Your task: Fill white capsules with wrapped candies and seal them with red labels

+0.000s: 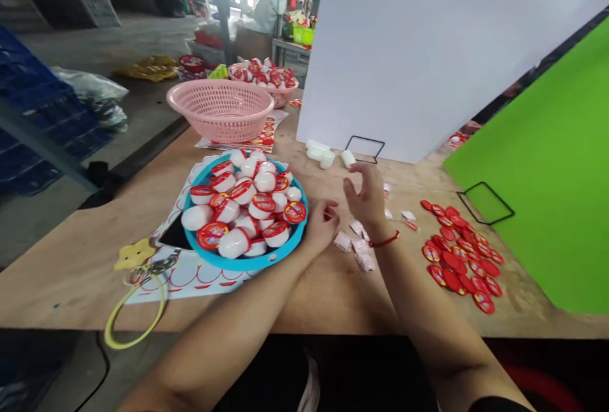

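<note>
A small white plastic cup (348, 158) sits on the wooden desk (314, 310), just beyond the raised right hand (370, 199) and slightly to its left, near the foot of a tall white panel (390, 50) and beside a black wire stand (365, 137). The cup's long axis appears to slant from far left to near right, its near end toward the hand; whether it stands or lies is unclear. The right grip is wide, thumb and forefinger well apart with no object visible between them, the forefinger's tip at the cup's near end, though contact cannot be confirmed. More white plastic cups (315, 149) lie to the cup's left. The left hand (321, 228) is farther from the cup, low over the desk beside a round blue plastic basin (238, 264) of red-and-white capped tubs (261, 206); its fingers are half curled, and whether they hold anything cannot be told. Small pink-and-white sachets (342, 242) are scattered between and below the hands, while round red lids (451, 261) are spread farther right, near a bright green panel (561, 209).
</note>
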Motion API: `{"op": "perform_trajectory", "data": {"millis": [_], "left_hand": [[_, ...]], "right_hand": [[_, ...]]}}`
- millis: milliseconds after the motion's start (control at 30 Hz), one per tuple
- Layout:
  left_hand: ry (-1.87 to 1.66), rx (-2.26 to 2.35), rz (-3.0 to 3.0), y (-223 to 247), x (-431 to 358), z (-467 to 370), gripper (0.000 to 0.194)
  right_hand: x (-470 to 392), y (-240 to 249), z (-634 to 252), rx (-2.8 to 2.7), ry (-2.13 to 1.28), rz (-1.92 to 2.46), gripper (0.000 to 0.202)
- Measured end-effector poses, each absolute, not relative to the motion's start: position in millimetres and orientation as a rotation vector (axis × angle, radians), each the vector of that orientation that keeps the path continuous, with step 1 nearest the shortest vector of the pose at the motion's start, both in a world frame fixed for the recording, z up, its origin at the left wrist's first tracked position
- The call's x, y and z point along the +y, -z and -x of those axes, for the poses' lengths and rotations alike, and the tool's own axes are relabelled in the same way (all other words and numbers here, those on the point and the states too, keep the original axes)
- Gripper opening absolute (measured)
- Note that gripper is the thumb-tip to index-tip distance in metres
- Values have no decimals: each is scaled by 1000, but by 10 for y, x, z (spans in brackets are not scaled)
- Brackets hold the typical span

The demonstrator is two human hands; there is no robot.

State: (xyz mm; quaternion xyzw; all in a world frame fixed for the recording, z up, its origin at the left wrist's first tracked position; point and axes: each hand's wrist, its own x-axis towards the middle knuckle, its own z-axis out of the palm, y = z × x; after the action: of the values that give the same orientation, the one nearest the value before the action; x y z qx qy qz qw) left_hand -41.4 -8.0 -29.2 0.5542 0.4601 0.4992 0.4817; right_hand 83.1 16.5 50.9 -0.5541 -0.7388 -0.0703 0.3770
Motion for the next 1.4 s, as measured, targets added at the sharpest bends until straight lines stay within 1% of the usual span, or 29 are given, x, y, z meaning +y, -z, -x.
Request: {"op": "perform_trajectory", "data": {"millis": [33,67,100,167,233,333,500,567,633,733,800,833,867,967,1000,1033,1133,1200,1267,1333,1400], "left_hand": [[-1209,1126,-1372,304,-52,382,22],[-1205,1136,-1390,316,-33,369,21],[-1208,1149,-1414,326,-22,368,24],[-1227,1179,-1494,344,-23,386,31],[-1238,1199,-1607,357,-41,401,31],[-1233,1184,-1781,360,-64,399,31],[-1228,1203,-2019,325,-67,413,33],[-1229,1256,-2062,323,-68,428,35],[-1235,1303,-2075,333,-72,435,41],[-1275,1363,-2037,353,-77,426,59],[-1319,1398,-2008,360,-76,414,70],[-1342,1413,-2001,361,-73,409,75],[-1364,1423,-1997,362,-69,406,80],[-1378,1409,-1986,362,-63,398,87],[-1361,1386,-1988,359,-66,396,85],[-1338,1352,-1995,354,-72,394,79],[-1227,1240,-2015,313,-102,393,49],[-1135,1246,-2001,264,-120,402,35],[-1061,1276,-1983,205,-132,418,32],[-1014,1246,-1961,146,-137,436,34],[-962,1201,-1903,99,-138,450,28]], "right_hand": [[256,-424,-1108,-1785,181,1588,27],[333,-338,-1370,-1710,137,1746,27],[395,-255,-1602,-1634,62,1865,30],[494,-106,-1931,-1586,-78,1950,36],[597,2,-2053,-1613,-165,1920,43],[835,80,-1913,-1690,-208,1822,55],[1390,126,-1324,-1803,-271,1642,71],[1595,149,-1105,-1791,-308,1605,79],[1745,166,-949,-1750,-349,1606,83],[1781,155,-860,-1630,-375,1661,82],[1621,120,-882,-1531,-403,1655,82],[1482,96,-905,-1506,-444,1622,78],[1309,69,-930,-1512,-507,1573,70],[682,-12,-988,-1705,-705,1408,32],[477,-34,-1002,-1773,-696,1393,28],[293,-51,-1014,-1823,-647,1412,29],[-84,-84,-1037,-1923,-476,1539,36],[-203,-102,-1025,-1965,-388,1604,36],[-261,-121,-998,-2021,-298,1611,35],[-286,-138,-984,-2104,-218,1557,32],[-285,-149,-1011,-2151,-165,1483,29]]}}
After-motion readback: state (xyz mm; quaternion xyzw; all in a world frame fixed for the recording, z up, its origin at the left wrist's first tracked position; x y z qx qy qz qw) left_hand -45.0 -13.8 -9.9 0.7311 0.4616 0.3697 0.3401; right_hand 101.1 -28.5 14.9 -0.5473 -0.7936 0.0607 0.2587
